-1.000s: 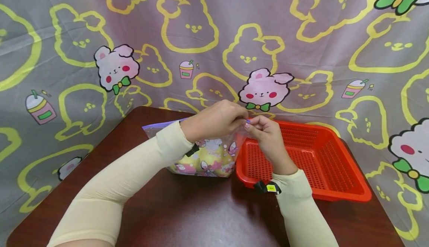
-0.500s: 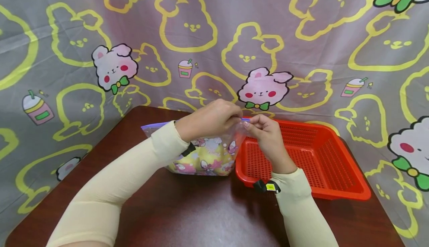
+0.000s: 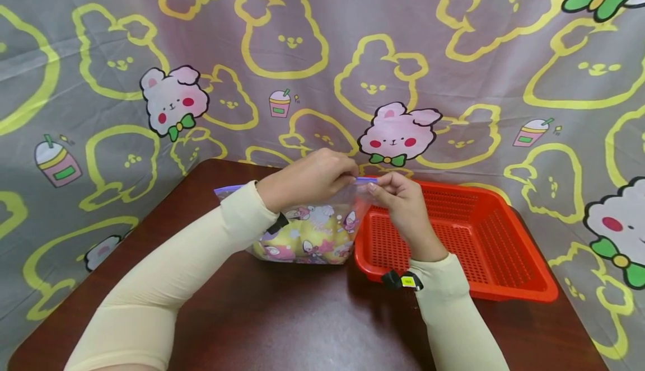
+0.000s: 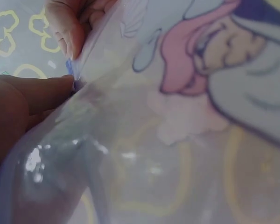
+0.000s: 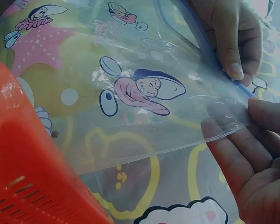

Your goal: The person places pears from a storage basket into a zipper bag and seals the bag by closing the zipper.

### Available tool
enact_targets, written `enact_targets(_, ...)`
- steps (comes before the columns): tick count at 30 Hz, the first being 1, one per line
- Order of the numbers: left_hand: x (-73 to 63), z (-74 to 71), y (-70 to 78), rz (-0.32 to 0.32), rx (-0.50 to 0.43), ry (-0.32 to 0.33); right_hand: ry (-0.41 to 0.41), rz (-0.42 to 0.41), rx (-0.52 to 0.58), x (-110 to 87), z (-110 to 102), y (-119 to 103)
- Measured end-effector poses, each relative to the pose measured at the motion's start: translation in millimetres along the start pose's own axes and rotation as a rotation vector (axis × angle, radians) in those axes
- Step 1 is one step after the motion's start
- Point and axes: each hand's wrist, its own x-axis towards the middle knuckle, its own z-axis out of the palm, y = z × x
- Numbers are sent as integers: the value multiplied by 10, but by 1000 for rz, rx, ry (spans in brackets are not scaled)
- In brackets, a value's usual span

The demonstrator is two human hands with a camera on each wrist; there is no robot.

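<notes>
A clear zip-top bag (image 3: 317, 236) printed with cartoon figures stands on the table, with yellow contents showing through. Its purple zip strip (image 3: 365, 181) runs along the top. My left hand (image 3: 309, 181) pinches this strip near the right end, its thumb and fingertips over the edge. At the bag's top right corner, my right hand (image 3: 405, 209) holds the strip between thumb and fingers. In the right wrist view, a short stretch of strip shows between the left hand (image 5: 238, 42) and the right hand (image 5: 261, 158). Much of the strip's middle hides behind my left hand.
A red perforated plastic basket (image 3: 534, 290) stands right of the bag, partly behind my right hand. The dark wooden table (image 3: 302, 315) extends in front. A grey curtain (image 3: 312, 24) with yellow cartoon outlines hangs behind it.
My left hand has slid a little left along the zip strip, away from my right hand. More purple strip shows between them. The right hand and basket stay put.
</notes>
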Motion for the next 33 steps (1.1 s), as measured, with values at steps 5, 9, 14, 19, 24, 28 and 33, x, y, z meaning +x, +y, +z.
enact_targets(5,-16,-25,-10,6,-11,1,-8,4,18,-4,-10,-7)
enact_targets(9,-13,-33,-20,11,-1,-2,-24,15,54,-6,-30,-7)
enact_targets(14,-25,-37,-38,18,37,-14,-34,16,81,1,-41,-5)
enact_targets(19,-47,-44,-55,9,64,-15,-32,16,88,3,-44,-4)
enact_targets(24,-58,-45,-71,17,89,-7,-40,8,89,-12,-55,0)
enact_targets(28,-60,-48,-79,14,96,-6,-52,-7,89,-12,-74,8)
enact_targets(33,-62,-49,-93,13,86,4,-82,-12,101,-5,-90,8)
